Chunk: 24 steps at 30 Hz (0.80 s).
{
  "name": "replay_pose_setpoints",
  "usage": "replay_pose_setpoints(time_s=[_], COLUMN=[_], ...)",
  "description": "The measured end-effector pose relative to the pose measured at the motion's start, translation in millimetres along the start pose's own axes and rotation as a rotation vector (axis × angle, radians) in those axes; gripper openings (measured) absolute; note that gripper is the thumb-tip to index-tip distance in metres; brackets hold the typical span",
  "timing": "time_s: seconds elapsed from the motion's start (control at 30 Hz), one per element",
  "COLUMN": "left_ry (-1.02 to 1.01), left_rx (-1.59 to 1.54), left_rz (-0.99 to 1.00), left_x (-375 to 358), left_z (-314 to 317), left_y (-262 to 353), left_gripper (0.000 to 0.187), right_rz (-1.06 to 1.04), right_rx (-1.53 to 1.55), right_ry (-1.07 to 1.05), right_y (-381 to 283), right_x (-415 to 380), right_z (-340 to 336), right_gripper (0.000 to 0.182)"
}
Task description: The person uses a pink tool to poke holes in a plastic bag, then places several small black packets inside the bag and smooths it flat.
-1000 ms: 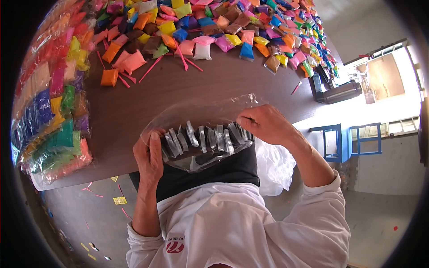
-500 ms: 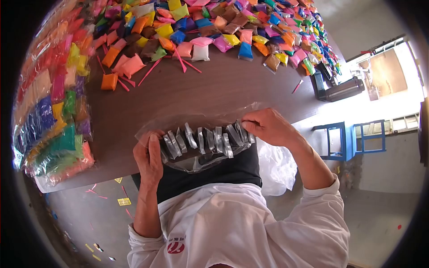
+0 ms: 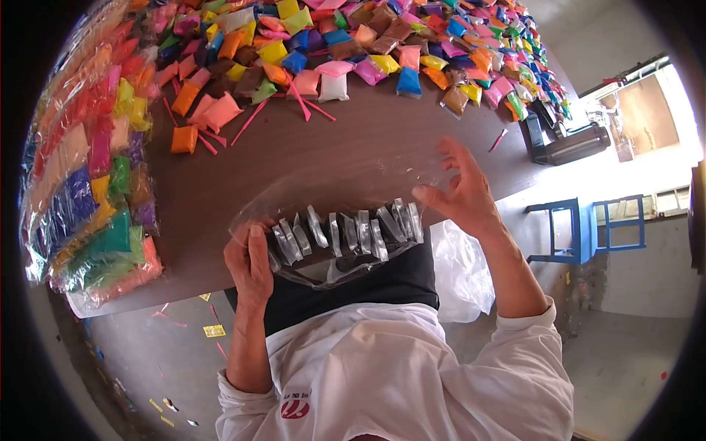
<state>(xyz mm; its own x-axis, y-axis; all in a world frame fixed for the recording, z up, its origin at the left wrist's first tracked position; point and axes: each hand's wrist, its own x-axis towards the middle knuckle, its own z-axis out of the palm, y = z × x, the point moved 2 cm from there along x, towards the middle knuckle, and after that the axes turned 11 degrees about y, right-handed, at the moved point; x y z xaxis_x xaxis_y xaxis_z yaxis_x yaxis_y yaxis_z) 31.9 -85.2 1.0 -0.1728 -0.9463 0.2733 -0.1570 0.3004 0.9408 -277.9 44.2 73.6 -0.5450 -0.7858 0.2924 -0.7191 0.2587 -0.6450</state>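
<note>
Near the table's front edge lies a clear plastic bag (image 3: 294, 197) with a row of several small silvery-grey packets (image 3: 363, 231) standing side by side in it. My left hand (image 3: 250, 261) pinches the bag at the row's left end, thumb on top. Just beyond the row's right end, my right hand (image 3: 465, 192) is raised with its fingers spread and holds nothing. Part of the bag hangs over the edge above my lap.
Many colourful small packets (image 3: 346, 50) are heaped across the back of the brown table (image 3: 331, 147). Filled clear bags (image 3: 99, 198) are stacked at the left. Pink ties (image 3: 250, 121) lie before the heap. A dark flask (image 3: 577, 145), a blue stool (image 3: 581, 231) and a white plastic bag (image 3: 460, 272) are at the right.
My right hand has let go of the bag's right end, moved up and opened its fingers. My left hand keeps its grip, and the view has shifted slightly.
</note>
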Motion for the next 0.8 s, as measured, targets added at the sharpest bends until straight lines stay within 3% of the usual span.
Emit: replay_pose_setpoints(time_s=[0.07, 0.17, 0.27, 0.37, 0.47, 0.67, 0.8], left_ry=[-0.004, -0.013, 0.006, 0.029, 0.015, 0.003, 0.019], left_rx=[-0.011, -0.008, -0.025, -0.035, -0.009, 0.038, 0.015], left_rz=[0.005, 0.011, 0.029, 0.053, 0.055, 0.038, 0.044], left_x=[0.0, 0.7, 0.8, -0.6, 1.9, 1.3, 1.8], left_z=[0.4, 0.6, 1.0, 3.0, 3.8, 1.0, 3.3], left_y=[1.2, 2.6, 0.9, -3.7, 4.5, 5.9, 5.7], left_gripper=[0.034, 0.034, 0.034, 0.034, 0.035, 0.036, 0.036], right_rz=[0.008, 0.395, 0.276, 0.282, 0.29, 0.362, 0.294], right_rx=[0.098, 0.314, 0.347, 0.463, 0.458, 0.94, 0.918], right_ry=[0.081, -0.364, -0.209, -0.183, -0.295, -0.465, -0.576], right_y=[2.3, 15.4, 7.4, 1.7, 6.6, 28.7, 37.7], right_x=[-2.4, 0.7, 10.1, 11.6, 13.8, 9.0, 5.1], right_z=[3.2, 8.8, 6.1, 5.7, 8.1, 12.4, 22.5], right_gripper=[0.068, 0.041, 0.022, 0.021, 0.026, 0.056, 0.072])
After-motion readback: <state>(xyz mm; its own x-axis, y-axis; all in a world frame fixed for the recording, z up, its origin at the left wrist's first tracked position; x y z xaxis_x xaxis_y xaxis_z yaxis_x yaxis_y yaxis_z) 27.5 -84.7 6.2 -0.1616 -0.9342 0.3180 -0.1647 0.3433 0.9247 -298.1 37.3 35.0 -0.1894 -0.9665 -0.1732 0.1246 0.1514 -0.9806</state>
